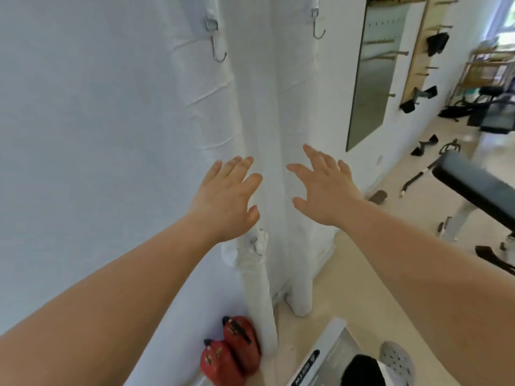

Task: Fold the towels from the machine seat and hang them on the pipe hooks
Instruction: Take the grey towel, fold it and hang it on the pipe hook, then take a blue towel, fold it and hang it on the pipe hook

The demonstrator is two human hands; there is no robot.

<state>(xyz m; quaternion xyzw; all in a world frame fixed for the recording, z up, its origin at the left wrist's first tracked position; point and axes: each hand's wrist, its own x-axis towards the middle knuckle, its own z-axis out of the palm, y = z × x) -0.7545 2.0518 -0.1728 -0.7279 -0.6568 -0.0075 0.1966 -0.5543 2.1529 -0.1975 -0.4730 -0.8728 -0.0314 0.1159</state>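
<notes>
Both hooks are bare, so no towel hangs yet and, by my judgement, the hanging part of the task is not done. The first silver metal S-shaped hook [216, 44] sits in the upper left of the frame. The second silver hook [317, 25] is at the top, right of centre. Each is clipped onto the tall white pipe column [259, 107], which is wrapped in soft, wrinkled covering with shallow creases.

The left hand [228, 196] and the right hand [324, 188] are raised side by side in the middle of the frame, in front of the column. Their fingers are spread and straight, and they hold nothing.

A black, fuzzy-looking shape [362, 369] lies at the bottom edge, right of centre. It may be a towel on the machine, but I cannot tell. Two glossy red rounded containers [231, 352] stand at the bottom, left of centre, and a smooth black padded bench [479, 188] is at the right edge.
</notes>
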